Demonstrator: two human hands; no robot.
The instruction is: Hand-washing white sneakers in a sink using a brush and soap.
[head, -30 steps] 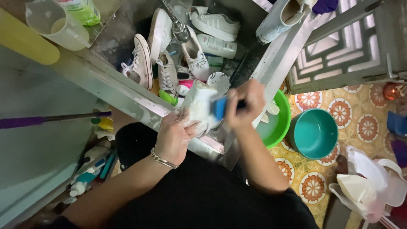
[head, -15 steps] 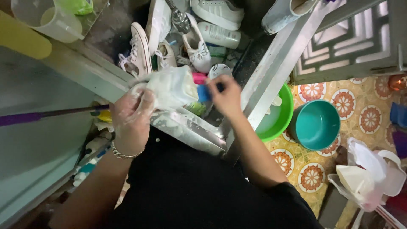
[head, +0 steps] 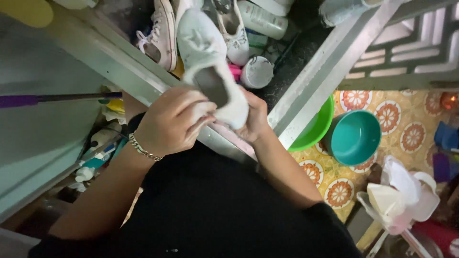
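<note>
Sink [head: 306, 71] w/ sneakers [head: 160, 36], shoe [head: 210, 62] in hands

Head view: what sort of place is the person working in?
Probably a home wash area: a metal sink holding white canvas sneakers, round plastic basins on a patterned tile floor, both hands gripping a white sneaker.

Right hand [head: 256, 117] mostly hidden behind heel of white shoe [head: 210, 67]; only knuckles and wrist show, what its fingers hold cannot be told. Shoe's toe blurred. Sneakers in the sink [head: 160, 36] cut by top edge. Yellow object [head: 28, 12] at top-left corner cropped, kind unclear. Clutter under the counter [head: 98, 153] dark, small bottles hard to make out.
</note>
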